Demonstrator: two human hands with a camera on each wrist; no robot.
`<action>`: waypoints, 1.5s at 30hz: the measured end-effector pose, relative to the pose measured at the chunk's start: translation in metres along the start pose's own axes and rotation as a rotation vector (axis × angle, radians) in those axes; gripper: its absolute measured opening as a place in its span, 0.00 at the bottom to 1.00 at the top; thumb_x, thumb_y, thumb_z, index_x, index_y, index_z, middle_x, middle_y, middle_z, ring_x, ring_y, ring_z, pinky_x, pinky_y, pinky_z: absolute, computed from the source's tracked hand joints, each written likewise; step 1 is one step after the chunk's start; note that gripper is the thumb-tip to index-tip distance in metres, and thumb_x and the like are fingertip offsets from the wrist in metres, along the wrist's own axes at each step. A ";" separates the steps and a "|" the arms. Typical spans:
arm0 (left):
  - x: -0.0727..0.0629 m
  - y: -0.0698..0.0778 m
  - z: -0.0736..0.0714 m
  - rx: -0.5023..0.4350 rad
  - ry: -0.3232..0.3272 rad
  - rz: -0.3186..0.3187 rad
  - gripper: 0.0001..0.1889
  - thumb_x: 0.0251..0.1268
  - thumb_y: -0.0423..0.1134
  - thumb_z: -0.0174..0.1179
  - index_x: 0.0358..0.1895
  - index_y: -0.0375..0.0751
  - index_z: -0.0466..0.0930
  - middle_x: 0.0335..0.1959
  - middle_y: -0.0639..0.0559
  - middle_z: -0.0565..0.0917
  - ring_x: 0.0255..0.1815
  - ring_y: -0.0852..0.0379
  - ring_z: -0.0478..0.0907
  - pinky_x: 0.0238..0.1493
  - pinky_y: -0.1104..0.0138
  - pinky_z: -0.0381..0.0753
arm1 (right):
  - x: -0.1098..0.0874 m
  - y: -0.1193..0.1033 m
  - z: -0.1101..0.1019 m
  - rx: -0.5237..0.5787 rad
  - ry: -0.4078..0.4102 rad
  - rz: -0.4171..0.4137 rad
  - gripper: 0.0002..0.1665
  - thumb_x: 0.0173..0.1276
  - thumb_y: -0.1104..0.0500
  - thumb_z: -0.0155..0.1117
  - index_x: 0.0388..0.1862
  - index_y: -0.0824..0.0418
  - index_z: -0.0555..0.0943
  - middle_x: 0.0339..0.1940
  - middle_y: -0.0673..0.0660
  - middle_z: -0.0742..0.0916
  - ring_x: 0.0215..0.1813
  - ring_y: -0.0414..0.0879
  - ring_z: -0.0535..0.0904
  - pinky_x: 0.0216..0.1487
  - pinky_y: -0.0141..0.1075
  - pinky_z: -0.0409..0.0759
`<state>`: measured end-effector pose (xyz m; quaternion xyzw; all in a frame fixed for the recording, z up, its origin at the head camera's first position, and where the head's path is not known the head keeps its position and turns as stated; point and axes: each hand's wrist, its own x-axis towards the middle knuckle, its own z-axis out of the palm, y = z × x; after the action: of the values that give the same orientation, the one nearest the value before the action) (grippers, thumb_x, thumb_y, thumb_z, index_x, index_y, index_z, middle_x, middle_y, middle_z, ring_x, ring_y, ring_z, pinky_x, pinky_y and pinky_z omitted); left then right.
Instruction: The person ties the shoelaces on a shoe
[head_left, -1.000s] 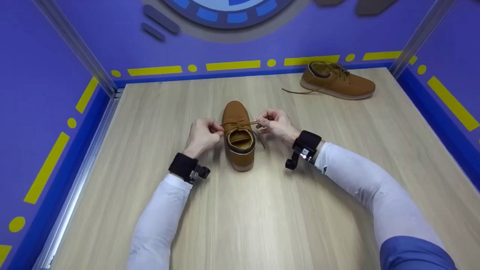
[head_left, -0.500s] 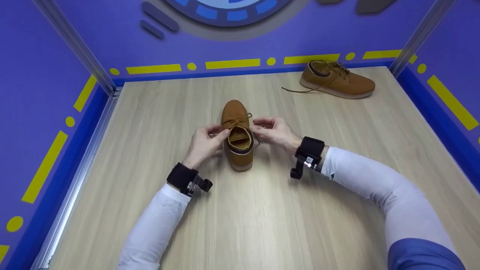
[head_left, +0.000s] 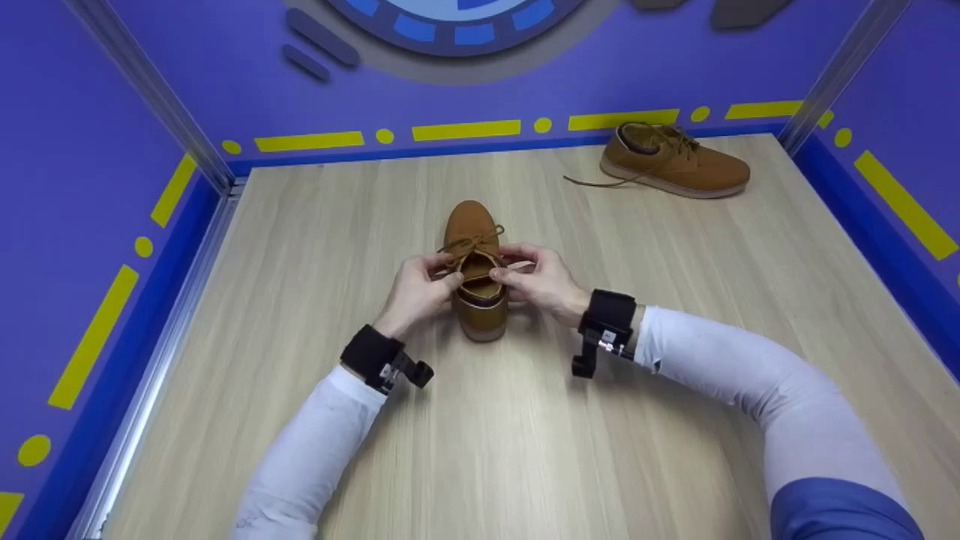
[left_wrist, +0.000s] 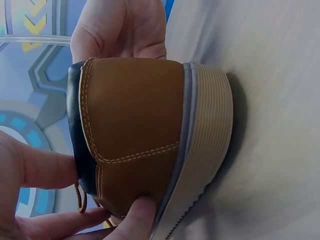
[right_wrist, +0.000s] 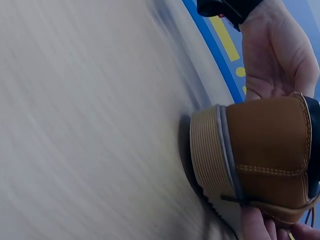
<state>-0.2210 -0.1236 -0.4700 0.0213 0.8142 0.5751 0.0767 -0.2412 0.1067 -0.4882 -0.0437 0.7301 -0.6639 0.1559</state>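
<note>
A brown lace-up shoe [head_left: 482, 321] stands on the table, toe pointing away. My left hand [head_left: 417, 294] holds the left side of its collar, the thumb at the dark padded edge and the fingers along the outside. On the opposite side my right hand [head_left: 546, 283] grips the collar the same way, its thumb over the opening. A tied lace [head_left: 472, 244] lies across the front, one loop sticking up to the right. The left wrist view shows the left thumb [left_wrist: 50, 168] against the collar. A loose lace end [right_wrist: 270, 204] runs down the shoe's side in the right wrist view.
A second brown shoe [head_left: 701, 171] sits at the back right of the wooden table [head_left: 495, 450], toe to the right. One of its laces trails left onto the table. Purple-blue walls [head_left: 480, 94] with yellow marks enclose the back and sides.
A second ago both hands pulled the lace ends sideways. They let go of the lace, then came in and down to the two sides of the shoe's collar.
</note>
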 end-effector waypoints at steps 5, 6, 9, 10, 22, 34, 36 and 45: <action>0.008 0.005 -0.001 -0.012 -0.003 -0.031 0.29 0.76 0.29 0.63 0.78 0.23 0.74 0.74 0.28 0.83 0.69 0.38 0.87 0.69 0.59 0.89 | 0.002 -0.001 0.003 0.003 0.028 0.003 0.36 0.80 0.62 0.73 0.82 0.68 0.75 0.71 0.68 0.84 0.58 0.49 0.89 0.53 0.40 0.95; 0.010 0.005 -0.001 -0.011 -0.002 -0.035 0.29 0.76 0.29 0.63 0.77 0.24 0.75 0.74 0.28 0.83 0.68 0.39 0.88 0.66 0.61 0.89 | 0.003 -0.001 0.003 -0.002 0.033 0.001 0.36 0.80 0.62 0.73 0.82 0.68 0.75 0.71 0.69 0.84 0.59 0.49 0.89 0.54 0.40 0.95; 0.015 0.004 -0.002 -0.025 0.003 -0.047 0.28 0.76 0.29 0.63 0.77 0.24 0.75 0.72 0.28 0.84 0.62 0.43 0.88 0.57 0.68 0.89 | 0.006 0.000 0.004 -0.007 0.045 0.009 0.36 0.80 0.61 0.73 0.82 0.68 0.74 0.72 0.70 0.83 0.61 0.51 0.89 0.55 0.40 0.95; 0.017 0.004 -0.002 -0.031 0.004 -0.050 0.28 0.77 0.28 0.63 0.77 0.24 0.76 0.72 0.28 0.85 0.61 0.45 0.88 0.55 0.70 0.88 | 0.007 0.000 0.005 -0.006 0.049 0.011 0.36 0.81 0.61 0.73 0.83 0.68 0.74 0.72 0.70 0.84 0.61 0.51 0.89 0.55 0.39 0.95; 0.042 0.006 -0.003 -0.071 0.012 -0.090 0.27 0.78 0.29 0.61 0.78 0.27 0.77 0.71 0.30 0.86 0.60 0.49 0.87 0.51 0.72 0.87 | 0.026 -0.004 0.003 -0.024 0.093 0.016 0.36 0.81 0.58 0.73 0.83 0.65 0.76 0.67 0.70 0.89 0.61 0.52 0.90 0.52 0.37 0.94; 0.074 0.011 -0.012 -0.161 0.053 -0.181 0.28 0.80 0.29 0.60 0.80 0.31 0.75 0.75 0.34 0.81 0.68 0.45 0.84 0.72 0.55 0.87 | 0.062 -0.010 0.004 0.014 0.108 0.035 0.34 0.84 0.57 0.70 0.84 0.62 0.76 0.68 0.68 0.87 0.65 0.54 0.89 0.66 0.47 0.92; 0.080 0.011 -0.014 -0.183 0.062 -0.197 0.28 0.80 0.28 0.59 0.80 0.31 0.75 0.75 0.34 0.81 0.69 0.45 0.83 0.74 0.54 0.86 | 0.068 -0.012 0.005 0.026 0.109 0.045 0.34 0.84 0.57 0.70 0.84 0.62 0.75 0.69 0.69 0.88 0.68 0.57 0.89 0.68 0.48 0.91; 0.102 0.009 -0.015 -0.299 0.103 -0.221 0.27 0.79 0.26 0.58 0.78 0.30 0.77 0.76 0.34 0.80 0.66 0.48 0.81 0.75 0.55 0.84 | 0.089 -0.014 0.006 0.039 0.142 0.046 0.34 0.84 0.58 0.70 0.84 0.63 0.75 0.71 0.69 0.89 0.74 0.58 0.87 0.70 0.45 0.89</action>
<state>-0.3246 -0.1224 -0.4668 -0.1091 0.7200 0.6780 0.0999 -0.3259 0.0753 -0.4898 0.0232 0.7269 -0.6758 0.1195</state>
